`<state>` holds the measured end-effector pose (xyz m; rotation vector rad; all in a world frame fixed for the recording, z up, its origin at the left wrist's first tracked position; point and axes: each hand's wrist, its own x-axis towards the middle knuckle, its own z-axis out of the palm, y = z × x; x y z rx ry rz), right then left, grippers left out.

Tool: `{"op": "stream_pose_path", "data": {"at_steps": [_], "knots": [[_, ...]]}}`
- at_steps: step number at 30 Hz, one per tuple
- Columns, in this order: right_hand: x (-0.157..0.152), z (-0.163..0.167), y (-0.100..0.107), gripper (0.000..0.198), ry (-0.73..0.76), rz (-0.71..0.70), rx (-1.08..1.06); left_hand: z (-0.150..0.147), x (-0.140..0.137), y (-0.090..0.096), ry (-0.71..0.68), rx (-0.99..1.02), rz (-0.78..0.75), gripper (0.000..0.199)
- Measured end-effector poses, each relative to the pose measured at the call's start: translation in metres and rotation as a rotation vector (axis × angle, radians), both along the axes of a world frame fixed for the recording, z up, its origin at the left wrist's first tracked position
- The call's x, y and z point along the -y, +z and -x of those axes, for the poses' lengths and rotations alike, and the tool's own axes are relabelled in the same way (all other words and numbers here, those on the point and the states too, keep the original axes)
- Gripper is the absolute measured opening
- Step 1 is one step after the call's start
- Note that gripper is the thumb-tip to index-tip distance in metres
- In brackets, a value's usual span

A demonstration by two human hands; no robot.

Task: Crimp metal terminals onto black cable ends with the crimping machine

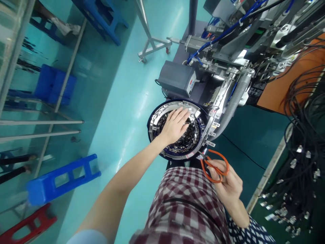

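Observation:
My left hand (pixel 175 127) rests over a round feeder bowl (pixel 155 117) full of small shiny metal parts (pixel 189 135). Its fingers are stretched out flat, and whatever lies beneath the palm is hidden. In my right hand (pixel 230 181) is a pair of scissors (pixel 215 169) with orange handles, the fingers wrapped round one loop. The short dark blades point toward the bowl's lower right rim, close to the metal feed track (pixel 212 130).
A grey control box (pixel 176 78) stands behind the bowl, beside machinery with a corrugated hose (pixel 235 101). Black cables with metal connectors (pixel 291 179) hang at right. Blue stool (pixel 63 178) and red stool (pixel 29 225) are on the left; a wheeled stand (pixel 154 45) is farther back.

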<state>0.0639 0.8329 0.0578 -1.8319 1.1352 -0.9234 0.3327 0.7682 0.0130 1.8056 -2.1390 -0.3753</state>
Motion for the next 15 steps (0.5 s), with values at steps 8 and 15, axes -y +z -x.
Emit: {"op": "stream_pose_path", "data": {"at_steps": [8, 15], "knots": [[0.002, 0.004, 0.0, 0.032, -0.029, -0.016, -0.001, 0.014, -0.004, -0.003, -0.001, 0.003, 0.003, 0.049], [0.0, 0.008, 0.0, 0.028, -0.041, -0.01, -0.024, 0.027, -0.021, -0.007, -0.065, 0.038, -0.018, 0.054]]}}
